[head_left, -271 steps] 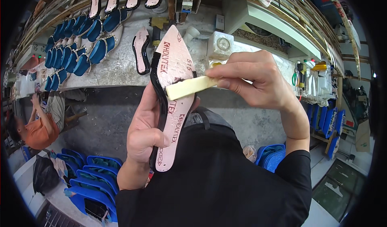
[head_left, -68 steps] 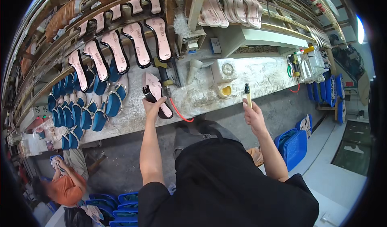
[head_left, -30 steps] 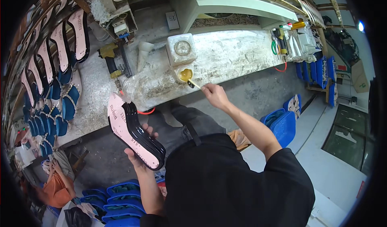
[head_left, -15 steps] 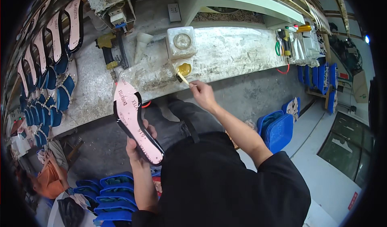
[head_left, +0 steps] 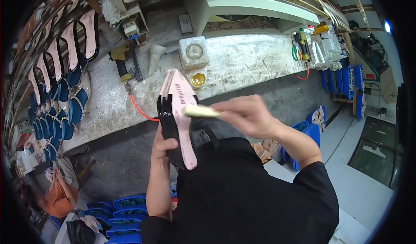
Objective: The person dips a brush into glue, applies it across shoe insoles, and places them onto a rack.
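Stack of shoe insoles [head_left: 177, 124] at centre of frame, person's left hand [head_left: 163, 148] gripping narrow lower part; right hand [head_left: 252, 118] pinching pale stick [head_left: 201, 111] over top insole [head_left: 186, 142], contact unclear. Insoles likely light, stiff but bendable; shiny black edges [head_left: 168, 119] perhaps slick. Best held by lower sides.

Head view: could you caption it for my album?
Left hand gripping stacked, black-edged pink insoles, right hand holding a pale tool over them.

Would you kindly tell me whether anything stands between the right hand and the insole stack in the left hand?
Nothing visible does, apart from the pale yellow strip held by the right hand; its far end shows in front of the insole stack, though whether it touches is unclear.
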The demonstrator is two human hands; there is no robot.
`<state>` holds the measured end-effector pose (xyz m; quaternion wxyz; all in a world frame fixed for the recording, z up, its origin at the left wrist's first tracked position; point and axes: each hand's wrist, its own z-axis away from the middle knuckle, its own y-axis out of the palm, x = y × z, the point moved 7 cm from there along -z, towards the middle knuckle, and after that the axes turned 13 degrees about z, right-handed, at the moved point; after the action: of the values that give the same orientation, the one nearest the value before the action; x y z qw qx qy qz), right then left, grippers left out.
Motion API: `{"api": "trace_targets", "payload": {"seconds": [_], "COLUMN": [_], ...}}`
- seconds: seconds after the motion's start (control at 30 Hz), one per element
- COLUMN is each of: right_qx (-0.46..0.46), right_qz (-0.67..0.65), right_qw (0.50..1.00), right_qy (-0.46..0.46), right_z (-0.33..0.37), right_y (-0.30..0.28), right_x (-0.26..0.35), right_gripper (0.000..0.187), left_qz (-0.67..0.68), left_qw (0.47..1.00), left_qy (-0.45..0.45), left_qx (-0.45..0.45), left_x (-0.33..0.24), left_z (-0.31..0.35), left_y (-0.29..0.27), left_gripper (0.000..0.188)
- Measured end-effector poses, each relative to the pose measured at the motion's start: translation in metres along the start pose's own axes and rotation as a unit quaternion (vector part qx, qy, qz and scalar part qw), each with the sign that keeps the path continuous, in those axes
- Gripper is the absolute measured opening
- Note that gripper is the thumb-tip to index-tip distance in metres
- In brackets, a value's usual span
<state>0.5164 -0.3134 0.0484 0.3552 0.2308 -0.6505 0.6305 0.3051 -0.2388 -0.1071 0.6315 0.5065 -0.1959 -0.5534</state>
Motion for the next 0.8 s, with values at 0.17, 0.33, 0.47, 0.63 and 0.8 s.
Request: {"api": "trace_targets", "payload": {"seconds": [0.17, 0.33, 0.47, 0.63, 0.8], "right_qx": [-0.028, -0.066, -0.073, -0.122, -0.090], "right_qz": [0.114, 0.130, 0.062, 0.088, 0.071], "right_qw": [0.987, 0.954, 0.941, 0.951, 0.969], "right_qy": [-0.110, -0.261, -0.324, -0.270, -0.218], "right_z": [-0.031, -0.036, -0.028, -0.063, -0.064], "right_y": [-0.023, -0.030, -0.027, -0.042, -0.041], "right_x": [0.011, 0.064, 0.098, 0.079, 0.095], "right_gripper": [0.028, 0.034, 0.038, 0.042, 0.026], "left_qz": [-0.016, -0.049, -0.037, -0.048, -0.033], "left_qw": [0.998, 0.995, 0.994, 0.982, 0.978], "left_qy": [0.049, 0.034, 0.066, 0.103, 0.110], "left_qx": [0.019, 0.083, 0.078, 0.149, 0.172], "left_x": [-0.025, -0.045, -0.064, -0.076, -0.078], "left_z": [0.025, 0.058, 0.075, 0.089, 0.098], "left_y": [0.050, 0.048, 0.071, 0.082, 0.079], "left_gripper": [0.115, 0.116, 0.117, 0.118, 0.117]}}
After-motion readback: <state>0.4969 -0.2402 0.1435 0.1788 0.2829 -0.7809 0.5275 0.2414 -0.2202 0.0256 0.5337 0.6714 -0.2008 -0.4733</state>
